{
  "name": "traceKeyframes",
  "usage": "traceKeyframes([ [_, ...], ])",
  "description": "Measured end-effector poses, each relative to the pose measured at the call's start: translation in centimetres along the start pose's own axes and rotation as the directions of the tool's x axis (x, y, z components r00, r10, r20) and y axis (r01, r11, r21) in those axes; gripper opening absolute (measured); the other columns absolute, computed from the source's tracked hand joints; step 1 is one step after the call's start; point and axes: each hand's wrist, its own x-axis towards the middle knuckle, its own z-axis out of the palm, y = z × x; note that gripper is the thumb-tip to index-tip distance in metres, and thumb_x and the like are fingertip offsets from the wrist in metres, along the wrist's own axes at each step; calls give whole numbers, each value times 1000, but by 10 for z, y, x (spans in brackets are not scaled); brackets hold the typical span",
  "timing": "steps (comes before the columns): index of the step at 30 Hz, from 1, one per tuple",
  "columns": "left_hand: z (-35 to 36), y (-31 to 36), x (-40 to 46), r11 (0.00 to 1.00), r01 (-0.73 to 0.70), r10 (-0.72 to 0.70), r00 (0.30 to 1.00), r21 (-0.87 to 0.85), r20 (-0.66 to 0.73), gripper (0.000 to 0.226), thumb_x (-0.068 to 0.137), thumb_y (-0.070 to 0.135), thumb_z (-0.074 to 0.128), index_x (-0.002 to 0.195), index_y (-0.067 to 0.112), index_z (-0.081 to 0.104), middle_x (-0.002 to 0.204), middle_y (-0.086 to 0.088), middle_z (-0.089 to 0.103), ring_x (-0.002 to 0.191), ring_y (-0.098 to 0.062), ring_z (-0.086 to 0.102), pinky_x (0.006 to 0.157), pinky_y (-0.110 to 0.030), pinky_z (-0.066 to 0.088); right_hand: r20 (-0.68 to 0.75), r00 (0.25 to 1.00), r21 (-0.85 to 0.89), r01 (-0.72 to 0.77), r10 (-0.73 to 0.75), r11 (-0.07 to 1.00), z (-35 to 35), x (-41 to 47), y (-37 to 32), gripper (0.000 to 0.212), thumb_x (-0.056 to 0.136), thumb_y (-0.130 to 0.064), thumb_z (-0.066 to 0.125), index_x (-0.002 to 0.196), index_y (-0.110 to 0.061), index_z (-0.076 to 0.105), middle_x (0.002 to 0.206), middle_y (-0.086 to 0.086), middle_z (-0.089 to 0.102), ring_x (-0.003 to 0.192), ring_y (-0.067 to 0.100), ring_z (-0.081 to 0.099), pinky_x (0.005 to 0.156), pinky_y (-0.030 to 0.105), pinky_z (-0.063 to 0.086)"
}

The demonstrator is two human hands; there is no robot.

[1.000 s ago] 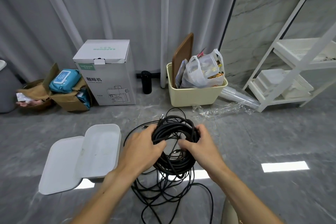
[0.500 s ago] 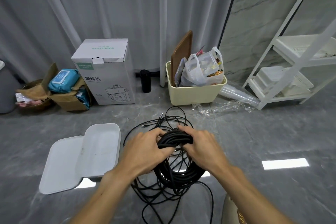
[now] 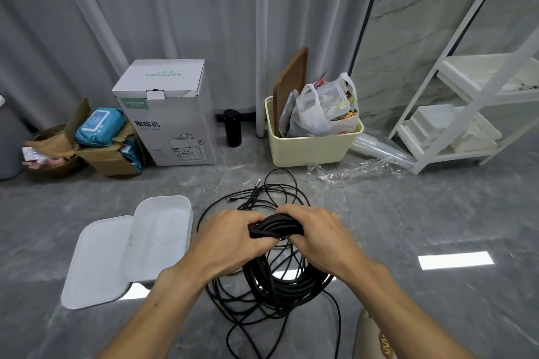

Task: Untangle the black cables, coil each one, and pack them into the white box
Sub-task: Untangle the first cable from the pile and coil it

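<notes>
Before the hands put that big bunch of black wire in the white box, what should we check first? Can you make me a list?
1. Both hands hold the bundle: ok. The left hand and right hand grip the thick coil at its top.
2. White box is open: ok, with its lid lying flat beside it.
3. Box is free of other things: ok, its inside looks bare.
4. Coil is free of the other cables: not ok. Thin loose cables tangle around its lower part.
5. Coil is tidy: cannot tell, the hands cover part of it.
6. Coil fits the box: cannot tell.
</notes>
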Motion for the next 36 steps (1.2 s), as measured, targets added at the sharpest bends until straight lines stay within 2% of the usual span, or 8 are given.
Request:
traceKeyframes([
  [3,-7,-1,1,996,-21,26,998,-84,50,10,82,45,70,92,46,67,73,14,68,62,-3,60,61,-22,46,-19,1000,36,-16,17,999,2,0,1,21,94,-20,57,109,-33,61,92,-14,66,82,8,59,77,30,48],
  [8,-25,-13,-2,943,30,18,990,-330,143,38,84,38,76,119,44,63,102,23,73,103,6,64,99,-26,49,-3,997,122,-81,82,989,0,2,8,18,92,-23,62,106,-34,62,86,-20,61,74,2,55,70,23,43],
  [13,-28,-21,-1,942,-29,46,998,-336,42,29,80,55,60,104,47,73,109,30,65,111,7,56,101,-21,41,-7,983,233,-178,184,956,-4,0,10,5,93,-29,65,98,-31,64,84,-9,66,69,7,63,68,33,55],
  [17,-21,-28,2,986,-16,11,999,-167,-34,26,95,47,46,117,60,52,104,20,45,109,6,38,100,-18,31,-64,957,303,-253,284,919,-6,1,8,4,94,-33,65,97,-30,65,80,-7,67,63,13,66,61,33,55],
  [22,-10,-21,4,980,18,-22,1000,-198,-18,31,104,37,37,124,50,57,96,5,56,93,-4,53,88,-16,41,-102,922,445,-293,373,846,-3,3,1,8,92,-23,68,91,-31,64,74,-5,67,57,20,67,54,34,53],
  [27,-2,2,2,647,223,-241,967,-729,83,21,100,14,54,108,16,74,94,-16,74,81,-18,70,75,-25,56,-158,905,516,-266,396,814,4,4,-5,20,89,-18,69,87,-37,64,73,-13,67,59,14,65,57,29,52],
  [31,-5,6,-3,444,339,-227,938,-829,262,24,99,13,53,103,5,75,111,-28,69,95,-31,68,102,-48,47,-225,906,424,-240,358,873,2,3,-7,16,92,-19,65,95,-35,65,81,-14,67,73,3,62,63,22,45],
  [36,1,4,-1,258,360,-148,932,-897,331,35,93,21,49,108,2,74,113,-28,68,104,-35,67,92,-49,49,-270,903,321,-244,335,915,3,3,-8,13,95,-18,62,99,-31,64,86,-13,65,80,5,59,68,23,42],
])
